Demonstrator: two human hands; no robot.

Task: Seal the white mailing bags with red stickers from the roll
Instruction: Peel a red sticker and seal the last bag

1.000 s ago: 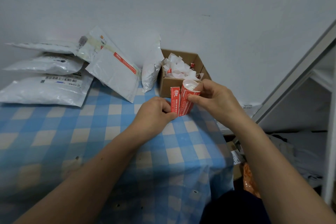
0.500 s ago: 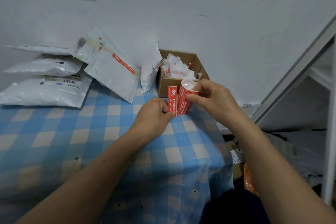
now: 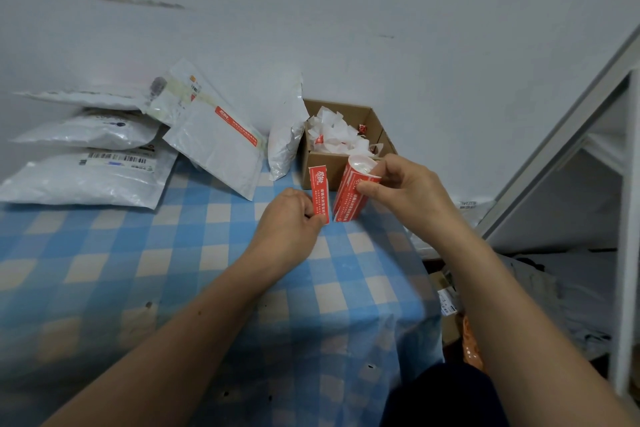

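Stickers first: the left hand [image 3: 291, 215] pinches one red sticker [image 3: 318, 191] by its lower end, thumb and fingers curled on it; the strip stands upright just beside the roll [image 3: 349, 194] with a sliver of gap between them, so I'd call it peeled free; the right hand [image 3: 401, 187] grips the roll near its top, fingers wrapped round it, the roll a bit tilted over the checked tablecloth [image 3: 173, 270]. Both sit just in front of the cardboard box [image 3: 332, 166], which is stuffed with white paper scraps.

Handling-wise I reckon that sticker is featherlight, floppy and tacky on one face; it'll curl onto itself or a finger if it droops; best kept by one end, like now, with a second pinch on the far end to stretch it flat before laying it down. The roll looks light and a bit squashy.

The white mailing bags [image 3: 86, 180] lie piled at the back left against the wall; one leaning bag [image 3: 214, 146] already wears a red strip; they look like soft, slick plastic, so I'd pin the flap while pressing.

Room: the wide stretch of cloth near the person and to the left is where I'd work; the table edge drops away close on the right, with a metal shelf frame [image 3: 554, 149] beyond; the box is right behind the hands.
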